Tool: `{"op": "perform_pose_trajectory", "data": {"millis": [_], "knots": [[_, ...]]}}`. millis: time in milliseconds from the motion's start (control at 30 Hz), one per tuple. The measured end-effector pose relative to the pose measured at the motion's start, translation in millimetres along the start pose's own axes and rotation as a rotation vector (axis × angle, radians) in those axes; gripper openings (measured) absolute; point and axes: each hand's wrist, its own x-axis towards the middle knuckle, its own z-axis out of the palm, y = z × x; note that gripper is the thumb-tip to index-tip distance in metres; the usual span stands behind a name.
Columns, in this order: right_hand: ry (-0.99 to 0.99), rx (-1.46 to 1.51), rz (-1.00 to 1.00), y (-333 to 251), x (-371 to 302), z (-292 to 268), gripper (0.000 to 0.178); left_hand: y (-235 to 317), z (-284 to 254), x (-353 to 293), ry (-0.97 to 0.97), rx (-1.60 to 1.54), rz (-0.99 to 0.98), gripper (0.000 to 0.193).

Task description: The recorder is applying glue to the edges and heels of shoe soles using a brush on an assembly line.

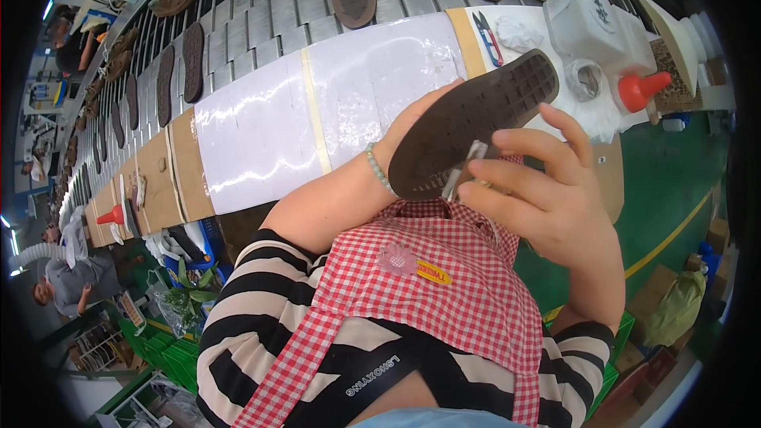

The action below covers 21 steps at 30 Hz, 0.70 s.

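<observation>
My left hand point(420, 111) holds a dark brown shoe sole point(474, 123) up in front of my apron, its gridded face toward me. The fingers go behind the sole and are mostly hidden. By the sole's lower edge, my right hand point(547, 186) has its thumb and fingers bent around a slim pale tool point(476, 150). Its kind is unclear, as the fingers cover part of it. Beyond the sole a pair of thread snips point(487, 38) with red and dark handles lies on the bench, beside crumpled white paper point(519, 32).
Across the far side, a slatted metal conveyor point(265, 16) carries several soles and shoes. A plastic-covered work surface point(254, 139) lies before it. White containers point(583, 24) and a red nozzle point(642, 91) stand at the right. Another person point(71, 281) is at the far left.
</observation>
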Motion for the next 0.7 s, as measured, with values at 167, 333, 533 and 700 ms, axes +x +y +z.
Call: {"op": "perform_pose_trajectory", "data": {"millis": [167, 333, 533, 700], "knots": [[0.167, -0.025, 0.201, -3, -12, 1, 0.05, 6, 9, 2, -0.058, -0.501, 0.021, 0.063], [0.269, 0.273, 0.405, -16, -23, 32, 0.048, 11, 7, 4, -0.113, -0.727, 0.035, 0.06], [0.267, 0.255, 0.461, -11, -26, 35, 0.046, 11, 9, 2, -0.044, -0.697, 0.047, 0.058], [0.284, 0.195, 0.365, -9, -26, 32, 0.044, 12, 14, 0, -0.007, -0.841, -0.067, 0.057]]}}
